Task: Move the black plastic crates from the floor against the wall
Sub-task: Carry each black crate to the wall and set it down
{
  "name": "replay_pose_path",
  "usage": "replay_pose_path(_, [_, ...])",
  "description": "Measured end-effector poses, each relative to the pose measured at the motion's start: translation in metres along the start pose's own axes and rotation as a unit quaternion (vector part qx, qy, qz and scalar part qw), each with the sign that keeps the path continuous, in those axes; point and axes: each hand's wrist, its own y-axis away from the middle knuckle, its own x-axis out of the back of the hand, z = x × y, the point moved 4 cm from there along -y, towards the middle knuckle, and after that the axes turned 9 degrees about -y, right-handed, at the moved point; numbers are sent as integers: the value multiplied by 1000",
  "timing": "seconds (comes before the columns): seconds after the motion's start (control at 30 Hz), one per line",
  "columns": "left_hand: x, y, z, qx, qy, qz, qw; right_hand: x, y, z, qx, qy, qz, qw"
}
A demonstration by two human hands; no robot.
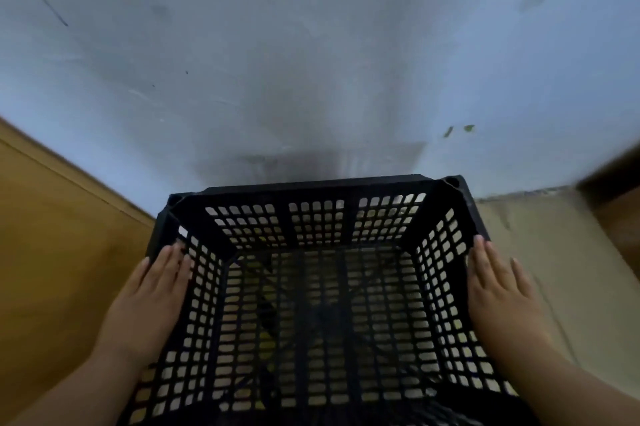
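A black plastic crate (318,217) with perforated lattice walls fills the lower middle of the head view, its open top facing me. Its far rim lies close to the grey-white wall (311,62). My left hand (152,290) is pressed flat against the crate's left outer side, fingers together. My right hand (498,290) lies flat against the right outer side in the same way. The crate is held between both palms. Through the lattice bottom I see dark shapes and pale floor, too unclear to name.
A wooden panel or piece of furniture (62,252) stands on the left, touching the wall. On the right lies pale cardboard (540,245), with a darker brown box edge (616,176) at the far right. The wall has scuffs and dark smudges.
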Motion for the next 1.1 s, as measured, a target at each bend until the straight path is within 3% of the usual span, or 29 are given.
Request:
replay_pose_path(0.23, [-50,-56,-20,21,22,17,999,-42,-39,-45,-31,-39,-10,999])
replay_pose_path(0.33, [-69,-73,-30,30,62,78,995,-45,-56,-54,-41,-43,-2,998])
replay_pose_path(0.47, [-105,-96,-31,24,89,69,993,-48,-70,-64,-39,-55,-10,998])
replay_pose_path(0.6, [-90,-88,-33,39,115,50,991,-41,-73,-68,-72,-55,-56,994])
replay_pose_path(0.67, [-61,-83,-37,20,109,26,994,-25,-74,-72,-123,-53,-83,988])
replay_pose_path(0.77, [0,-75,-45,21,85,91,992,15,-64,-72,-204,-79,-102,971])
replay_pose_path(0.87, [90,-58,-41,6,133,181,974,69,-43,-60,-239,-55,-115,963])
replay_pose_path(0.97, [176,-32,-11,-54,168,240,955,134,-15,-32,-326,-75,-100,937])
replay_pose_path(1.1, [273,23,46,-132,192,291,928,208,50,17,-441,-114,-152,877])
